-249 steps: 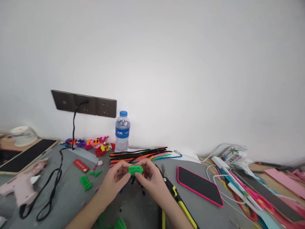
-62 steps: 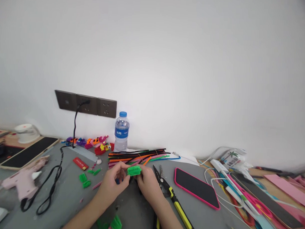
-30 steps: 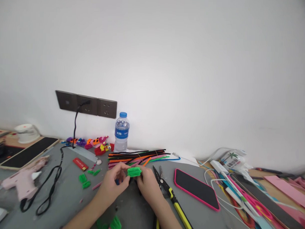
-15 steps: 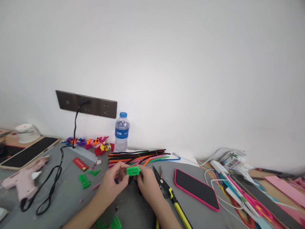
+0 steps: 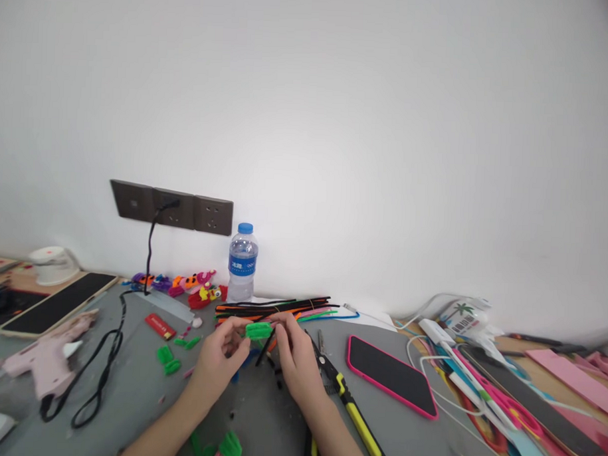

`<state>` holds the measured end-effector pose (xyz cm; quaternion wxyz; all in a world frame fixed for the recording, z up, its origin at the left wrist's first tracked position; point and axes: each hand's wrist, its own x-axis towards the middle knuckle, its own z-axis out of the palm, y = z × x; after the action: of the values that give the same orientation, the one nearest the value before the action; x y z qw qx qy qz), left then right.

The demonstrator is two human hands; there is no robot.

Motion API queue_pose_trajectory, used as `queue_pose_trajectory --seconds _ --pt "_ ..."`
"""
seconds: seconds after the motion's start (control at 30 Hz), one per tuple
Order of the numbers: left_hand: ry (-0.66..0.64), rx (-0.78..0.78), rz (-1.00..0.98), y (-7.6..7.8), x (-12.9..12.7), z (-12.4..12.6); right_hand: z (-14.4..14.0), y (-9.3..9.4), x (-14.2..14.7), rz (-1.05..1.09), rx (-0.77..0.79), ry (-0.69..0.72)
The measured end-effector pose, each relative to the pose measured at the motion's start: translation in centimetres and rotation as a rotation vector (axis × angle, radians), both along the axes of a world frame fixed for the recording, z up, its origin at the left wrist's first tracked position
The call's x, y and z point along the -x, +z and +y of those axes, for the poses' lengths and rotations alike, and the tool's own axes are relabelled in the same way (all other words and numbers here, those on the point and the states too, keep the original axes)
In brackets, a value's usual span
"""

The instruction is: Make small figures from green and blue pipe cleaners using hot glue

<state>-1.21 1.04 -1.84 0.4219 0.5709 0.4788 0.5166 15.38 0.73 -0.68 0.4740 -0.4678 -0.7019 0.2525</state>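
Pinching a green pipe-cleaner piece point(image 5: 258, 330) above the worktop point(image 5: 129, 388), the left hand point(image 5: 218, 361) and right hand point(image 5: 295, 361) clamp their fingers on its ends; it looks light, soft, bendable, best gripped there.

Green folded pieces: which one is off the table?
The green piece pinched between the left hand and right hand; the others lie on the grey table.

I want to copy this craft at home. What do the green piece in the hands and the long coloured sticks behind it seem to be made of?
The green piece, held between left hand and right hand, looks like fuzzy pipe cleaner, folded into ridges with a matt nap. The coloured sticks look like straight pipe cleaners too: thin and soft-edged, though too small to be sure.
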Motion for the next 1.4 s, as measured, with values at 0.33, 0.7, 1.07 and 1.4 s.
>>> queue_pose_trajectory --seconds 0.33,0.7,1.07,1.4 --pt "-0.029 0.014 -0.016 0.0 0.03 -0.05 -0.1 -0.04 0.31 -0.069 -0.064 0.105" --pt "-0.045 -0.015 0.028 0.75 -0.09 -0.31 0.3 -0.46 0.13 0.082 -0.001 0.13" --pt "-0.033 -0.006 0.037 0.71 -0.08 -0.25 0.66 -0.5 0.17 0.15 -0.011 0.158" --pt "-0.052 -0.024 0.046 0.8 -0.03 -0.26 0.65 -0.32 0.1 0.15 0.078 0.141"
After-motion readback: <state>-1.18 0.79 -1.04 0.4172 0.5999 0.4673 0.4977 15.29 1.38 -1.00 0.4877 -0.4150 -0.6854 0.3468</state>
